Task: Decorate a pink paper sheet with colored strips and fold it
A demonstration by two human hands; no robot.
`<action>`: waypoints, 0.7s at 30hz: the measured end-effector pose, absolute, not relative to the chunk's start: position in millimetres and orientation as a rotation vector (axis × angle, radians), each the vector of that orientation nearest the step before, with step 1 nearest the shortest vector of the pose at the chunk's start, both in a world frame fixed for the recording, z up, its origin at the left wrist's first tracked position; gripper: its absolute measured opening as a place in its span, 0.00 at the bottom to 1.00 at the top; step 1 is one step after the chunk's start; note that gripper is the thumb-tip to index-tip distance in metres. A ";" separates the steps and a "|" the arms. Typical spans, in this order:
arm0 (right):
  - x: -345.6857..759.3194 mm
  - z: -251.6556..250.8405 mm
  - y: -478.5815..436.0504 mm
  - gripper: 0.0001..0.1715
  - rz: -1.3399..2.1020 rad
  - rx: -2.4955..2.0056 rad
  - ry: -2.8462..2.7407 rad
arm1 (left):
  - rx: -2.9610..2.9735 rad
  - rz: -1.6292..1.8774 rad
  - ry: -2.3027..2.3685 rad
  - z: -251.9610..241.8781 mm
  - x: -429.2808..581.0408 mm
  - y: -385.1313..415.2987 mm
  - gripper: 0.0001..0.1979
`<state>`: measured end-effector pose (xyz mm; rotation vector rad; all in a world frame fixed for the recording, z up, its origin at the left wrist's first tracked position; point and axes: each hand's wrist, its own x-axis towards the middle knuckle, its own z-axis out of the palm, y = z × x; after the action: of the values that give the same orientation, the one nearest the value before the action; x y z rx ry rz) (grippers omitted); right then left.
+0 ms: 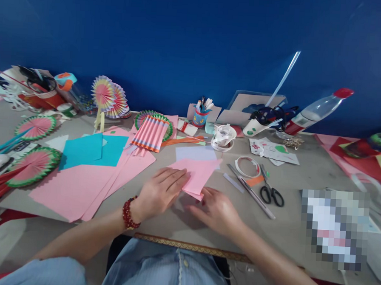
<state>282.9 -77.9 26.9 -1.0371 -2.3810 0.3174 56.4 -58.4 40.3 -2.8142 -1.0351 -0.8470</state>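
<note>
A piece of pink paper (199,173) with a narrow fold along its near edge lies in front of me, partly over a pale lilac sheet (194,153). My left hand (162,188), with a red bead bracelet at the wrist, rests on the paper's left side, fingers extended and lying flat. At the near right corner of the fold is my right hand (217,210), its fingers apart and the index finger at the paper's edge. Some right fingertips are hidden behind the fold.
Pink sheets (76,192) and blue paper (113,151) lie left, near pleated fans (37,164). A cutter knife (254,197), scissors (271,191) and a tape roll (247,167) sit right. Farther back stand a pen cup (200,117) and a tilted bottle (318,113).
</note>
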 end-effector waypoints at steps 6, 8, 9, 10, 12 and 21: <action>299.0 49.3 -86.2 0.14 -0.335 -0.870 -2.222 | -2.743 -0.585 -1.024 34.3 59.8 -56.1 0.16; 298.2 49.0 -84.3 0.16 -0.377 -0.892 -2.312 | -2.753 -0.532 -0.989 32.5 66.8 -54.7 0.14; 298.2 47.0 -82.8 0.15 -0.366 -0.889 -2.357 | -2.762 -0.518 -0.965 31.5 69.1 -53.6 0.13; 299.1 44.2 -81.1 0.14 -0.346 -0.880 -2.387 | -2.770 -0.512 -0.938 30.4 69.9 -52.5 0.12; 303.7 36.8 -78.4 0.14 -0.310 -0.866 -2.395 | -2.780 -0.499 -0.901 27.6 66.1 -50.4 0.11; 331.3 8.6 -76.3 0.13 -0.180 -0.861 -2.438 | -2.694 -0.485 -0.926 12.8 27.7 -57.5 0.10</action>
<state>331.3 -76.3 8.6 -0.8607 -2.4379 -0.1800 27.7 -57.5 12.8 -2.6943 -0.9257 -0.4851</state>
